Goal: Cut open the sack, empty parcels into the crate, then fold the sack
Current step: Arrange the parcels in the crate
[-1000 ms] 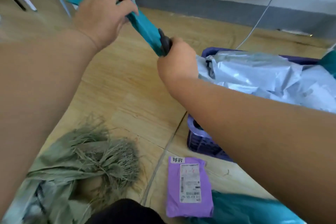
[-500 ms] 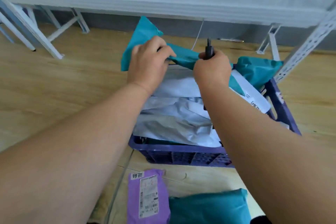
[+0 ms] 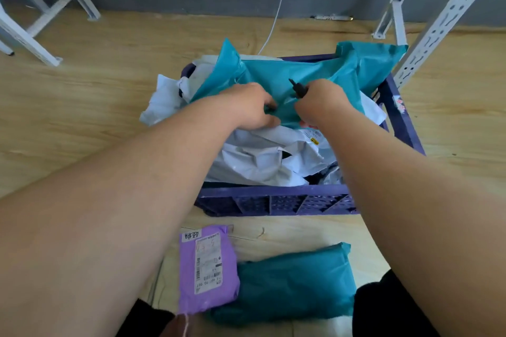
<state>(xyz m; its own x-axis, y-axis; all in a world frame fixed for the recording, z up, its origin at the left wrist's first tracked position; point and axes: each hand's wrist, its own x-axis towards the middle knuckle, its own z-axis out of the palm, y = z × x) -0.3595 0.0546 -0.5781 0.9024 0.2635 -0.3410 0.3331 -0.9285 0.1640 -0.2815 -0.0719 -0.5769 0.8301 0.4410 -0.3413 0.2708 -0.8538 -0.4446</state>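
- Step in hand, my read: placing a teal soft-plastic mailer parcel (image 3: 295, 76) on the pile in the dark purple slotted plastic crate (image 3: 273, 201). Sack itself not in view.
- To do it well: let go low, lay the parcel flat across the grey and white poly mailers (image 3: 260, 161) just below both grips so it can't slide over the rim. Crate looks near full – press down a bit before releasing.
- Keep the small black-handled cutter (image 3: 298, 89) tip pointed away from the film & from the other hand; it sticks up out of the rt fist, very near the teal film.
- Left hand (image 3: 252, 107): palm down, fingers curled onto the parcel's near edge, pinching it.
- Right hand (image 3: 323, 102): fist closed round the cutter handle, just beside the left, knuckles up; looks like lower fingers also bear on the parcel, can't confirm.
- Both forearms stretched fwd over the crate's near wall.
- Still out on the wood floor, well behind the grips: purple labelled poly mailer (image 3: 206, 268) & 2nd teal parcel (image 3: 295, 282), touching. They go in next, imo.
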